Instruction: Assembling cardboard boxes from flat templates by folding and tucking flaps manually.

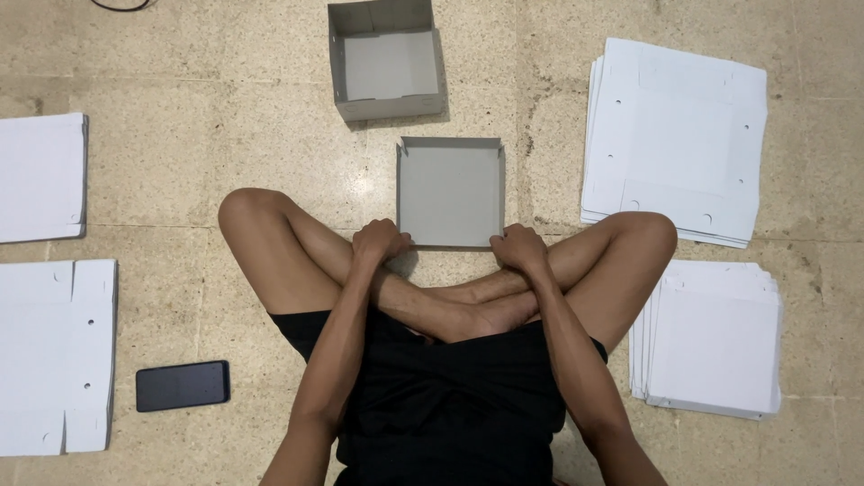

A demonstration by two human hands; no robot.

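Around us on the floor [225, 135] lie stacks of flat white sheets [675, 139], a dark phone [183, 385] and a finished grey box [387, 61]. Nothing blocks our hands: the left hand [378, 241] and right hand [517, 247] pinch the near corners of a half-folded grey tray [450, 191] before our crossed legs

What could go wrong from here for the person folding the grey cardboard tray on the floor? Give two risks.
1. Both hands, left hand and right hand, pinch only the near corners of the half-folded tray; the far walls could spring flat.
2. The dark phone lies on the floor beside the person's leg, near a stack of flat white sheets, and might get knelt on or covered.
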